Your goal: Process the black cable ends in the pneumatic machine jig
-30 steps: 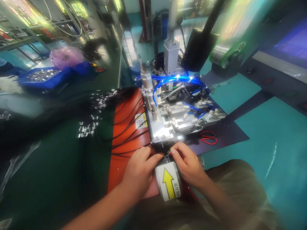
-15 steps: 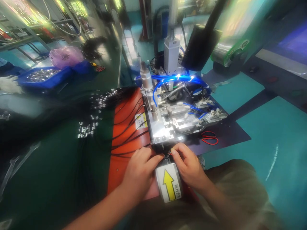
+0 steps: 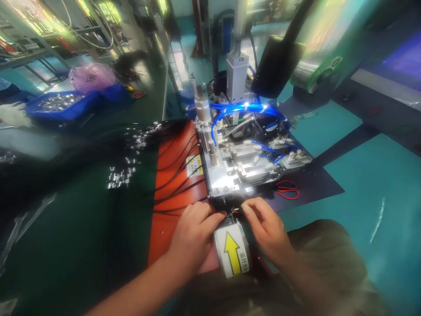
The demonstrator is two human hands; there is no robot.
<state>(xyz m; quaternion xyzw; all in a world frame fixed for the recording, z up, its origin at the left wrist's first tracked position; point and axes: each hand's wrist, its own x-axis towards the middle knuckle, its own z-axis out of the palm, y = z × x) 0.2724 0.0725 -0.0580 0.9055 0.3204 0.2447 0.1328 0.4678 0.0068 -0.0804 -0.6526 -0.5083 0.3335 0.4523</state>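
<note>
A metal machine with blue air tubes stands in the middle. At its front edge, small red and white wire ends show just above a white plate with a yellow arrow. My left hand is closed at the left of these wires, its fingertips touching the black fixture; what it pinches is too small to make out. My right hand is just right of the wires, apart from them, thumb and forefinger together, with anything between them too small to see. Black cables run over the orange-red board on the left.
Red-handled scissors lie right of the machine. On the left are a dark green table, black cables with shiny metal ends, and a blue tray of metal parts. A gloved hand shows beside the tray.
My right hand has moved a little to the right, off the wire ends, which now show between the hands. My left hand has stayed in place.
</note>
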